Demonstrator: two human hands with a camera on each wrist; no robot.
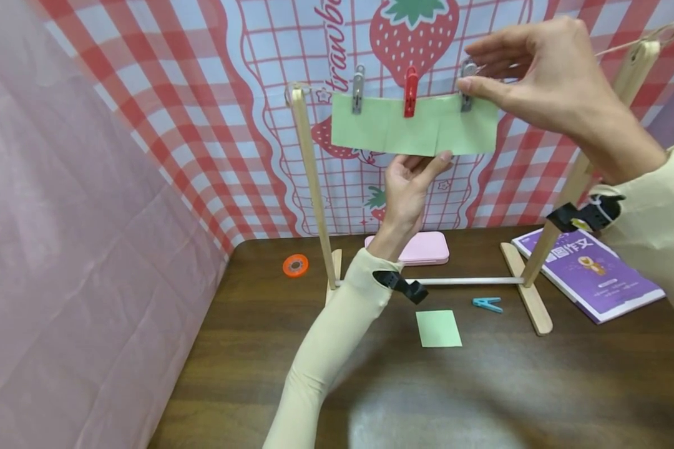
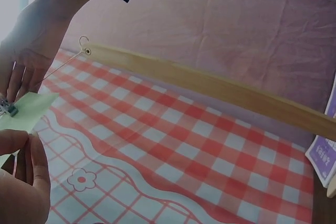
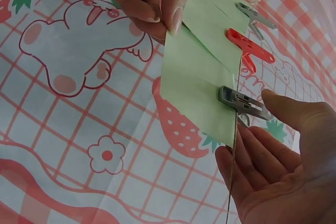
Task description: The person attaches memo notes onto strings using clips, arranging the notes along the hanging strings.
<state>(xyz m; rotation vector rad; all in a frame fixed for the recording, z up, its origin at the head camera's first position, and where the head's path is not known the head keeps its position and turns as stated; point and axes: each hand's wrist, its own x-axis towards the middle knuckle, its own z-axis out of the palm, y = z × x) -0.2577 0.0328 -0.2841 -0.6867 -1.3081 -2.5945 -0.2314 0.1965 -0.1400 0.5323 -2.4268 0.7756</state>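
Note:
Three pale green paper squares (image 1: 412, 134) hang side by side from a string between two wooden posts. A grey clothespin (image 1: 357, 90) clips the left one, a red clothespin (image 1: 410, 93) the middle one, another grey clothespin (image 3: 236, 99) the right one. From below, my left hand (image 1: 407, 193) pinches the papers' lower edge between thumb and fingers, near the middle and right squares. My right hand (image 1: 556, 81) is at the right grey clothespin, thumb beside its handles, fingers loosely spread behind the string (image 3: 231, 182). That clothespin's jaws are closed over the paper's top edge.
On the table lie a loose green paper square (image 1: 439, 328), a blue clothespin (image 1: 487, 304), an orange disc (image 1: 295, 265), a pink case (image 1: 427, 248) and a purple book (image 1: 595, 274). The left post (image 1: 311, 181) and right post (image 1: 545, 243) stand on wooden feet joined by a white rod (image 1: 466, 281).

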